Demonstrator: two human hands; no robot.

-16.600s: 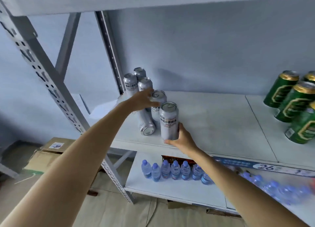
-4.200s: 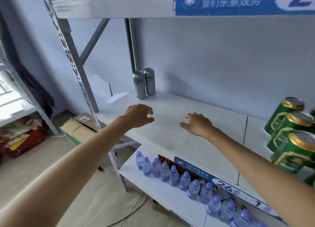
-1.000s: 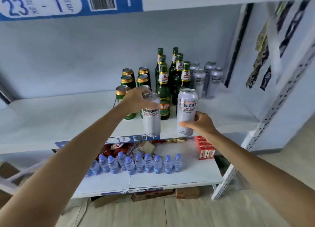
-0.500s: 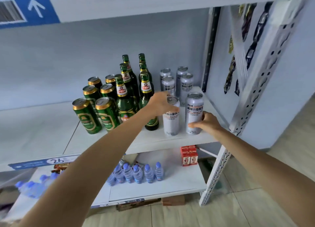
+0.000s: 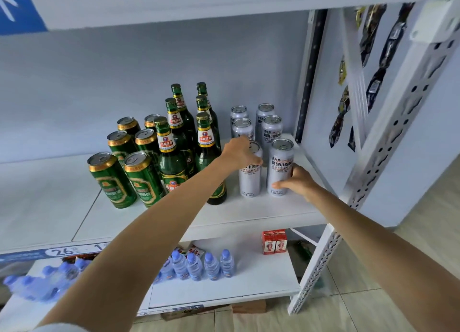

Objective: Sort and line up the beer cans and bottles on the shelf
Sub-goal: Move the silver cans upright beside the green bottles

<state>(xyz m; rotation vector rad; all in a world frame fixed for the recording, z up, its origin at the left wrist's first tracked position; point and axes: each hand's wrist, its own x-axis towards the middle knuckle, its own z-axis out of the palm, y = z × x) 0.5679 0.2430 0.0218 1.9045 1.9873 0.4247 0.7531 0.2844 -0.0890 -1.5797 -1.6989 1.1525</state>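
Left hand (image 5: 240, 152) is clamping one silver can's (image 5: 249, 179) top, right hand (image 5: 296, 182) gripping the three-o'clock can (image 5: 280, 167) low: probably full, heavy, slick, best held mid-body.

"CRAFT WHEAT" printed on the silver can (image 5: 280, 167) under the right hand (image 5: 296, 182); "26" and "1" on the blue shelf-edge label (image 5: 49, 253); Chinese characters elsewhere too small to read.

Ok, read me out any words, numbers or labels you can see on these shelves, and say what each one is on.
"CRAFT WHEAT": silver can in the right hand, under large Chinese characters.
"26" and "1": blue shelf-edge tag.
White arrow, partly cut off: blue sign on the upper shelf.
Green bottle labels, green can labels, red cartons: too small to read.
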